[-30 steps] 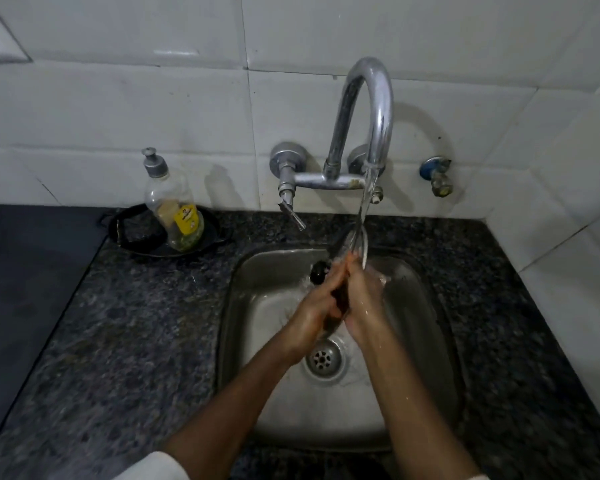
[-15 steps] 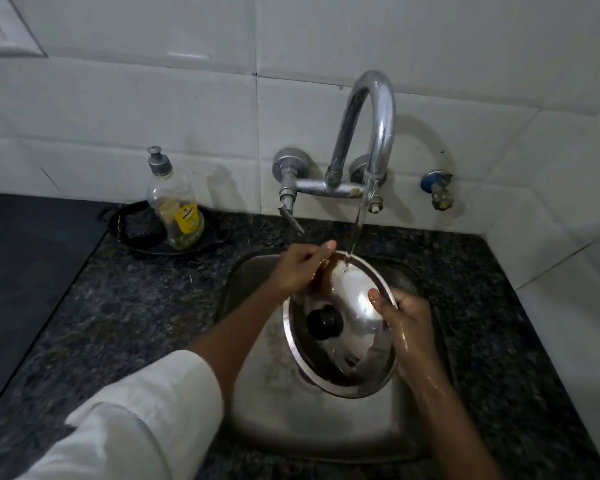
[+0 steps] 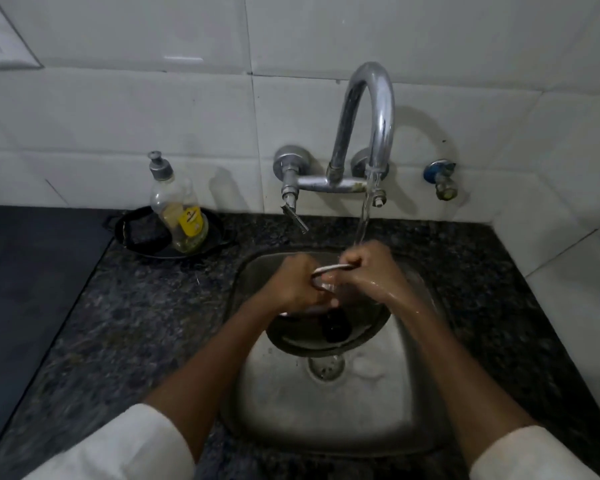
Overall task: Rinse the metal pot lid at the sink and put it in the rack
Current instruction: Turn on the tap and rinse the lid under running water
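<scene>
The metal pot lid (image 3: 312, 336) with its black knob (image 3: 335, 325) is held over the steel sink (image 3: 326, 417), tilted with its far rim raised toward the tap. My left hand (image 3: 297, 285) grips the rim on the left. My right hand (image 3: 369, 271) grips the raised rim on the right, just under the running water. The chrome tap (image 3: 368, 133) pours a stream (image 3: 362, 223) onto my right hand and the lid's rim. My hands hide much of the lid's upper half. No rack is in view.
A soap dispenser bottle (image 3: 177, 209) stands in a black dish (image 3: 136, 233) on the dark granite counter (image 3: 146, 323) left of the sink. A small blue-capped valve (image 3: 440, 178) sticks out of the tiled wall on the right. The drain (image 3: 326, 367) lies below the lid.
The lid has tipped from facing me to a flatter tilt with its far rim up. Both hands have moved onto that far rim, close together under the water.
</scene>
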